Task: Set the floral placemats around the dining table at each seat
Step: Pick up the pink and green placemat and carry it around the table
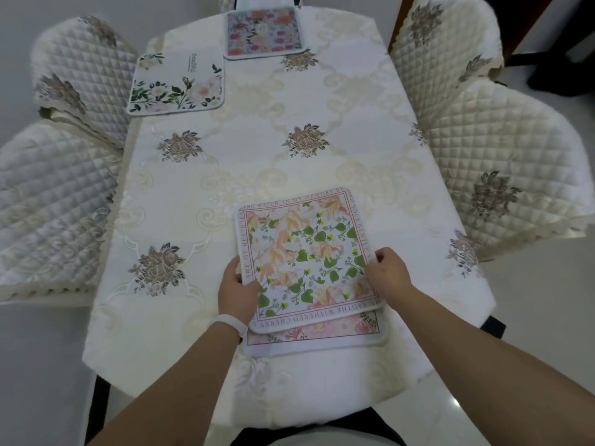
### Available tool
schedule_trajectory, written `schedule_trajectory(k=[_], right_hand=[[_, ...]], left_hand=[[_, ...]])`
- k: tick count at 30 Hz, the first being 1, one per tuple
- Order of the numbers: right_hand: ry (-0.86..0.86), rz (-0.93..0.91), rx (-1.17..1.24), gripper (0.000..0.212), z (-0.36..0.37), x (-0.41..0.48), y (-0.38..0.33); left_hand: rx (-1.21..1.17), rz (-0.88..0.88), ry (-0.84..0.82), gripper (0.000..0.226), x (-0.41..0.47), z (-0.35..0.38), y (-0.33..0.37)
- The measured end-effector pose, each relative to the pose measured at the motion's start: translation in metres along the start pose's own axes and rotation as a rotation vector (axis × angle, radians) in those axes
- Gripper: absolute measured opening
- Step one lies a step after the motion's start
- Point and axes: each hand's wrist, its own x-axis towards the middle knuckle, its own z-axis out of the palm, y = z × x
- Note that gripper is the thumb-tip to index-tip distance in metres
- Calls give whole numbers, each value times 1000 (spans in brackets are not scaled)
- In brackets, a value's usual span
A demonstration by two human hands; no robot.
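Note:
A square placemat with orange flowers, green leaves and a lettered border (306, 252) lies on top of a pink floral placemat (318, 336) at the near end of the table. My left hand (236, 289) grips the top mat's left edge and my right hand (388, 272) grips its right edge. A white placemat with green leaves and pale roses (175, 83) lies at the far left seat. A multicoloured floral placemat (264, 33) lies at the far end of the table.
The table wears a cream embroidered cloth (244, 162). Two quilted chairs stand on the left (80, 78) (48, 214) and two on the right (441, 56) (502, 175). A white band circles my left wrist (230, 323).

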Motion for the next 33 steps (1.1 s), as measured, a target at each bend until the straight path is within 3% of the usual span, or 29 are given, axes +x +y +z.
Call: schedule_trajectory(k=[6,17,33], right_hand=[[62,-64,13,11,-2,-21,-9],[288,-56,127,9,-37,-74,-7],[694,113,480,10,-137,-158,95]], left_hand=[[-76,20,-30,56,-2,-6,10],[-151,212,-218,53,-18,5,52],[-57,412,-569,53,-100,118,101]])
